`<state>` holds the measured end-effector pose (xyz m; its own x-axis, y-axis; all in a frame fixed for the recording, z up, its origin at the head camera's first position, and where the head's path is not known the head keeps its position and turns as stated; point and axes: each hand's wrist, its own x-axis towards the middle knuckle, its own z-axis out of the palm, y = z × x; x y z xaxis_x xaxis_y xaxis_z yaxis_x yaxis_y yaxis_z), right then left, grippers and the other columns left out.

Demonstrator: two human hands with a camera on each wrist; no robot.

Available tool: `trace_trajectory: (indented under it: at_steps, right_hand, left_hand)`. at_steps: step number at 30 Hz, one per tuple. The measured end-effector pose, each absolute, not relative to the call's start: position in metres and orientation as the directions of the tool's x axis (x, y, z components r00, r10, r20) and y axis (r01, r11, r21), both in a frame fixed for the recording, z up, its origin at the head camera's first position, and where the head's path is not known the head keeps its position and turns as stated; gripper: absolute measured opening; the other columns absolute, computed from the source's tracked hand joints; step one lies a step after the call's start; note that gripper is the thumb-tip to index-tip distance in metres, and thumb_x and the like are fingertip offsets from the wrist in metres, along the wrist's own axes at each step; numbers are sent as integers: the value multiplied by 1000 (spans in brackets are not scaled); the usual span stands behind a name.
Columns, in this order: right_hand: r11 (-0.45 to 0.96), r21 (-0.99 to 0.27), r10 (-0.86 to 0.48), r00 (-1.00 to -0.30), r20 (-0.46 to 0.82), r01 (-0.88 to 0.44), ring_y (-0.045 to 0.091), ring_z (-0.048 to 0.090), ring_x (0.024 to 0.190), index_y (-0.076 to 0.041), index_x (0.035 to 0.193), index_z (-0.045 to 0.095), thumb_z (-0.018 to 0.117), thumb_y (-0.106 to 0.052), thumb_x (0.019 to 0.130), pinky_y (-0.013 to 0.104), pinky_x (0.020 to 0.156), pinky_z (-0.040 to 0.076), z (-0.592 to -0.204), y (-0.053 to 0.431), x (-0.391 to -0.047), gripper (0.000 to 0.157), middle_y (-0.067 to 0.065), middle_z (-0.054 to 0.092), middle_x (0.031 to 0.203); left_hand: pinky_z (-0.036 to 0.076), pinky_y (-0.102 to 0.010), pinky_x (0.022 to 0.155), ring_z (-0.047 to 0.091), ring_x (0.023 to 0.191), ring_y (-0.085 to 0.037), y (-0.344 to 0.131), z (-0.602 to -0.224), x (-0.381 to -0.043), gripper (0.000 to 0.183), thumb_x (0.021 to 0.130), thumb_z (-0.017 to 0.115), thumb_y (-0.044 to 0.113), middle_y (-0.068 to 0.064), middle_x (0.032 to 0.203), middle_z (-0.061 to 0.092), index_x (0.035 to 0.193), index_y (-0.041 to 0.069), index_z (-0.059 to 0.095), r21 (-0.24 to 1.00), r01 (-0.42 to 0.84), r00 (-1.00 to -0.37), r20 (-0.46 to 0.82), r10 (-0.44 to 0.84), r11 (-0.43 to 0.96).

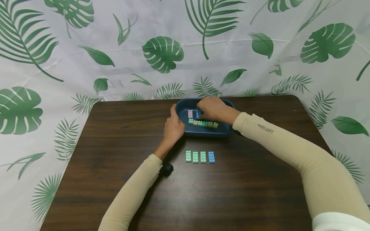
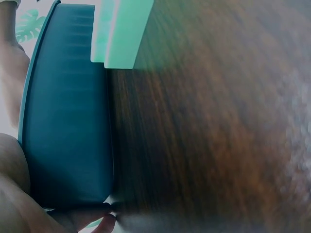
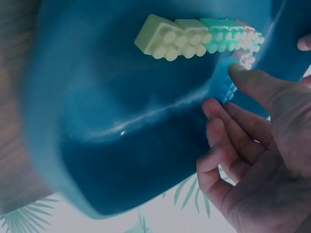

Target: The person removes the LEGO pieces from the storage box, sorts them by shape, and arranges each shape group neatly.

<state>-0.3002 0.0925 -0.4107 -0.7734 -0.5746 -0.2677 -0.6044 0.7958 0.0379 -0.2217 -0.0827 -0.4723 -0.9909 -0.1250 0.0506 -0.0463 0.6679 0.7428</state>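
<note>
a leaf-print cloth [image 1: 21, 110] hangs behind a dark wood-grain table [image 1: 115, 134]. from the left, a beige arm sleeve [image 1: 131, 189] leads up to the left hand [image 1: 174, 126], whose fingers and thumb grip the left end of a navy plastic tub [image 1: 208, 132] near the table's far edge; a small black device [image 1: 167, 169] sits by that wrist. on the table, on the near side of the tub, three green toy bricks [image 1: 195, 157] lie side by side with narrow gaps, then a blue toy brick [image 1: 211, 157] at the right end, all studs up. inside the tub are a pink toy brick [image 1: 190, 114] at the left, a row of green, pink and yellowish bricks [image 1: 203, 124] along the near side, and a second blue brick [image 1: 198, 114] just right of the pink one. the right hand [image 1: 215, 108] reaches in over the tub and pinches that second blue brick between thumb and fingertips. farther right runs another beige sleeve [image 1: 277, 141] with dark lettering, ending at a white cuff [image 1: 339, 221].
</note>
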Motion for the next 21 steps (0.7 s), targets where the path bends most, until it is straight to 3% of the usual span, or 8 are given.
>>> trace_trajectory:
  at_steps: [7,12,21]
  right_hand:
    - [785,124,-587,-793,-163,-607,17,59,74,-17,106,67,72,-37,84,34,58,48,-402,114,-280,30,-1,64,85]
    - [797,172,-576,-814,-73,-579,20,59,84,-16,105,66,73,-37,83,37,61,51,-386,131,-255,31,2,65,93]
    - [747,206,-658,-746,100,-632,22,59,86,-12,106,65,74,-34,81,33,58,48,-373,158,-215,35,5,67,96]
  left_hand:
    - [25,-34,41,42,43,-24,-83,-474,-223,68,92,37,7,-9,60,54,154,21,13,744,-58,-990,44,-136,665]
    - [24,-33,40,39,41,-22,-81,-473,-223,68,91,37,6,-9,57,52,154,19,14,748,-48,-991,45,-122,662]
    - [26,-35,40,40,41,-22,-81,-471,-220,69,90,37,7,-9,58,52,154,18,14,740,-43,-992,50,-118,671]
